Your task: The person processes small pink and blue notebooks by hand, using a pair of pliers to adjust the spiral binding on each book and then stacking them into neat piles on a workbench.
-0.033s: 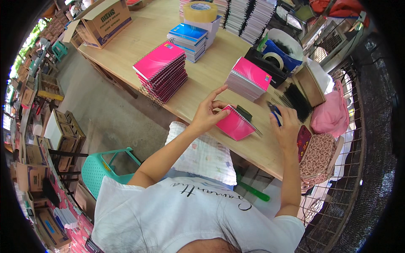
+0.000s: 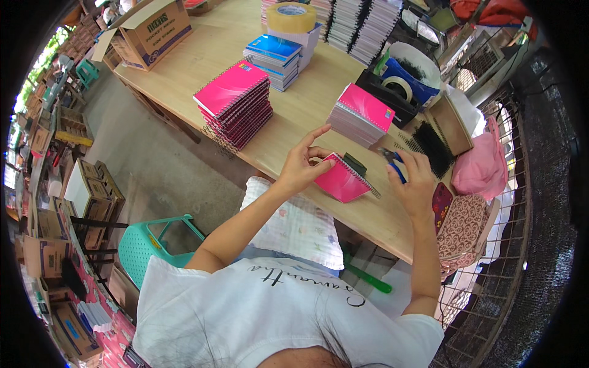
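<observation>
2 hands busy: left hand (image 2: 299,168) pinches the notebook (image 2: 340,183) near the front of the table (image 2: 297,113), seemingly steadying its coil (image 2: 359,176); right hand (image 2: 415,178) curls around pliers (image 2: 392,162), just apart.

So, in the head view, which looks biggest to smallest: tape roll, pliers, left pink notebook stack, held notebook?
1. Left pink notebook stack
2. Held notebook
3. Tape roll
4. Pliers, partly hidden by the right hand

I log one head-worn fisheye view, facing down from close above: pale wooden table (image 2: 211,43) upper centre, white short-sleeved shirt (image 2: 264,310) lower centre.
</observation>
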### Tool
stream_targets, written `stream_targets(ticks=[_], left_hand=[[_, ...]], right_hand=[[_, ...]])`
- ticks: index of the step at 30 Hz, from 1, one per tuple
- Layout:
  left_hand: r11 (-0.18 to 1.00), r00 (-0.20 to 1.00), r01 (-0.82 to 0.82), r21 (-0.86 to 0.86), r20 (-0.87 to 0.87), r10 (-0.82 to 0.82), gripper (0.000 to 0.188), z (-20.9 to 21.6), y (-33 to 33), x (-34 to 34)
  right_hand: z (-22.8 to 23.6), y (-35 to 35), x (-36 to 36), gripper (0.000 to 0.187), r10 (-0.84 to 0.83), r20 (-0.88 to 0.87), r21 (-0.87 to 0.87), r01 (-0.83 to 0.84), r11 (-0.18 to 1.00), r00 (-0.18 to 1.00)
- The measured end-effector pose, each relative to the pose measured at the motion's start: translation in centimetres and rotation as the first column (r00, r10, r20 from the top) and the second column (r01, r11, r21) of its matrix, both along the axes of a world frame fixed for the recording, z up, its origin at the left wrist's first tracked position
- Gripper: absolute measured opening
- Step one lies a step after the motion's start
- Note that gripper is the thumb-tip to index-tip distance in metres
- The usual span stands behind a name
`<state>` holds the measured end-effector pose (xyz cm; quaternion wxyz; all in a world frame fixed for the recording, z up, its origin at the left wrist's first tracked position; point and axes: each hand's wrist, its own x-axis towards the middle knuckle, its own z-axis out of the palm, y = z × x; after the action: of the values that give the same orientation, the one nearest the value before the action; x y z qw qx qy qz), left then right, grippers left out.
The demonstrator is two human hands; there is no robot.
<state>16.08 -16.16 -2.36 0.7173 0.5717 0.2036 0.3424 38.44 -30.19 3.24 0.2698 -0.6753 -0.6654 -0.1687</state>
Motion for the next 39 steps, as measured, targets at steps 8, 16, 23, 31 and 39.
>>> stream_targets(ticks=[8, 16, 23, 31, 39], left_hand=[[0.996, 0.996, -0.036, 0.078, -0.084, 0.043, 0.075, 1.3, -0.3, -0.4], [0.99, 0.992, -0.067, 0.127, -0.102, 0.08, 0.075, 1.3, -0.2, -0.7], [0.932, 0.966, -0.227, 0.284, -0.052, 0.251, 0.056, 2.1, -1.3, -0.7], [0.44, 0.564, -0.768, 0.464, 0.165, 0.809, 0.018, 11.0, 10.0, -12.1], [0.37, 0.219, -0.394, 0.841, -0.305, 0.927, 0.032, 8.6, 12.6, -15.1]], right_hand=[[5.0, 3.0, -4.2, 0.042, 0.277, 0.461, -0.031, -0.297, 0.955, 0.843], [5.2, 3.7, -4.6, 0.038, 0.349, 0.483, -0.172, -0.304, 0.937, 0.803], [3.2, 2.3, -5.7, 0.027, 0.106, -0.444, -0.267, -0.244, 0.932, 0.89], [-2.7, -2.5, 1.3, 0.027, -0.247, -0.399, -0.092, 0.23, 0.969, 0.883], [-9.8, -3.6, 1.0, 0.038, -0.455, -0.104, -0.192, 0.431, 0.882, 0.885]])
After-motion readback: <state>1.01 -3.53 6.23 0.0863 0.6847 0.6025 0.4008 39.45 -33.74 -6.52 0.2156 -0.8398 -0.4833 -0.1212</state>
